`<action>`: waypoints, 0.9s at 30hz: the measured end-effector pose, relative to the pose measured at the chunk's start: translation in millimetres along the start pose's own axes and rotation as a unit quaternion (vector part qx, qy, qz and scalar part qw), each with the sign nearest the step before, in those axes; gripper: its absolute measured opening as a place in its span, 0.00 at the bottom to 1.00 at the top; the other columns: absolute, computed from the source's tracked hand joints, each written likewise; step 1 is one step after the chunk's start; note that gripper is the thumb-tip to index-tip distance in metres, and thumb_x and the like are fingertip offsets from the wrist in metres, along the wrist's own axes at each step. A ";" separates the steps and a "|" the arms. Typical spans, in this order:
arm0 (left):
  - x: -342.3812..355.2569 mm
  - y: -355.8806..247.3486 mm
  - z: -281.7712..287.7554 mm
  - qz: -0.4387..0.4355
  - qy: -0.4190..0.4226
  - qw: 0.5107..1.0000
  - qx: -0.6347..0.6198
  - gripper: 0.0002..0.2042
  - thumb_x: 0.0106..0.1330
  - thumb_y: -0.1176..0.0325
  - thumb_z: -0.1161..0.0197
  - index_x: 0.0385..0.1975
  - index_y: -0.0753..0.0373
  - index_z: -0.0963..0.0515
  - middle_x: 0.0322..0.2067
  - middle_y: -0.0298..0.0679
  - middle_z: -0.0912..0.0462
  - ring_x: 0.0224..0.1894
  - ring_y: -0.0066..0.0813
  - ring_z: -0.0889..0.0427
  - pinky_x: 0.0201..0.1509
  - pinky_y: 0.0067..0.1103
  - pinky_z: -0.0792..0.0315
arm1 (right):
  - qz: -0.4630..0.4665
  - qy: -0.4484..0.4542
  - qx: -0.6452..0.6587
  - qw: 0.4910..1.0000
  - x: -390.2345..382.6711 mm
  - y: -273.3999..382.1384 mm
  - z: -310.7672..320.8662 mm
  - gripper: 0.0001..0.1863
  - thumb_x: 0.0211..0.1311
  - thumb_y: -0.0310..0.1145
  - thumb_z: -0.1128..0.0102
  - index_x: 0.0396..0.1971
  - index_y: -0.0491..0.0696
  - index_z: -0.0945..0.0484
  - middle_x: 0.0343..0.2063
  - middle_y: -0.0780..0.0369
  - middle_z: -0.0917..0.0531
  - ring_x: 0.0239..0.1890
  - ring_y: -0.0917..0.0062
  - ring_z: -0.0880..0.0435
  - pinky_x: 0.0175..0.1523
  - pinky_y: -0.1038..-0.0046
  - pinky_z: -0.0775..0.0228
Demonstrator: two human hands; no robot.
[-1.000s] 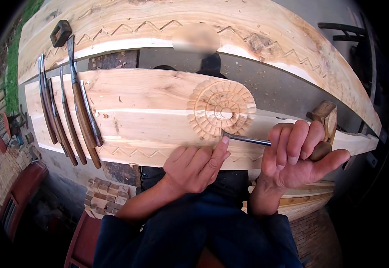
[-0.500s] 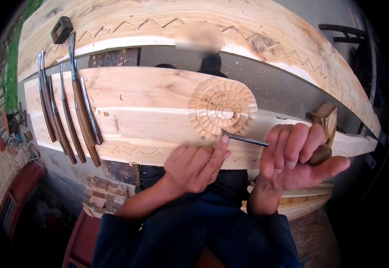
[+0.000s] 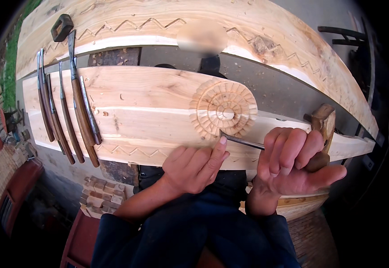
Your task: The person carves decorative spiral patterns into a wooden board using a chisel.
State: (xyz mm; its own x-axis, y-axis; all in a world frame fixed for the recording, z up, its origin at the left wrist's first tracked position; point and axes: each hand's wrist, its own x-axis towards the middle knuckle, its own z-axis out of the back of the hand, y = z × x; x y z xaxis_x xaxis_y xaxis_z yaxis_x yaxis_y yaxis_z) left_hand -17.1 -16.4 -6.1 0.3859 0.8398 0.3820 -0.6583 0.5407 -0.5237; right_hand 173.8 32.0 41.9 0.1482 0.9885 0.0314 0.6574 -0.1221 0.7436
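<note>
Round carving (image 3: pixel 224 111): cut into the near board (image 3: pixel 149 127). Built of rings of little blocks, a bit like a snail shell, with a smooth spot in the middle and a petal-like edge. Pale wood, tan lines.
Chisel (image 3: pixel 246 142): tip at the near edge of the round carving, metal rod slanting off to the right. Probably laid low to reach the rim cuts.
Right hand (image 3: pixel 286 156): to the right of the round carving and a bit nearer. Fingers curled round the chisel, thumb sticking out free. Likely held so for push and aim.
Left hand (image 3: pixel 192 167): just nearer than the round carving. Pointing finger touching the chisel by its tip, perhaps to steer it; other fingers bent in. Cannot tell if pinching.
Row of tools (image 3: pixel 82 107): well left of the round carving, handles nearest, maybe for easy grabbing.
</note>
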 end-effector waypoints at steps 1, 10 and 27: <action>0.2 0.3 0.0 0.000 -0.001 1.000 0.000 0.23 0.62 0.71 0.22 0.59 0.67 0.13 0.26 0.32 0.22 0.19 0.26 0.29 0.25 0.24 0.34 | 0.000 0.001 -0.001 1.000 -0.3 2.4 4.9 0.41 0.69 0.83 0.60 0.25 0.54 0.39 0.17 0.63 0.26 0.10 0.82 0.37 0.17 0.79 0.47; 1.7 1.8 -1.8 -0.015 0.003 1.000 0.010 0.19 0.64 0.70 0.24 0.55 0.65 0.11 0.26 0.31 0.24 0.20 0.25 0.29 0.25 0.24 0.36 | 0.030 -0.077 -0.045 0.996 4.1 44.9 29.4 0.36 0.76 0.72 0.48 0.21 0.55 0.39 0.16 0.68 0.32 0.11 0.85 0.39 0.23 0.82 0.44; 4.8 -2.6 9.2 0.001 0.034 0.999 0.022 0.19 0.62 0.72 0.24 0.54 0.59 0.10 0.34 0.31 0.16 0.29 0.25 0.20 0.31 0.22 0.27 | 0.060 -0.070 -0.109 0.990 7.6 57.0 32.2 0.38 0.71 0.79 0.52 0.23 0.56 0.38 0.16 0.68 0.28 0.10 0.85 0.33 0.18 0.84 0.41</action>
State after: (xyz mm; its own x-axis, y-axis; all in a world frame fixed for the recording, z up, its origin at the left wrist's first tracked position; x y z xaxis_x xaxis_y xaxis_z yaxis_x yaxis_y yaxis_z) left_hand -19.5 -14.2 4.1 0.4263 0.8428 0.3284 -0.6864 0.5379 -0.4895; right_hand 236.2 29.7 63.0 0.3274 0.9437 0.0465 0.4553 -0.2007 0.8674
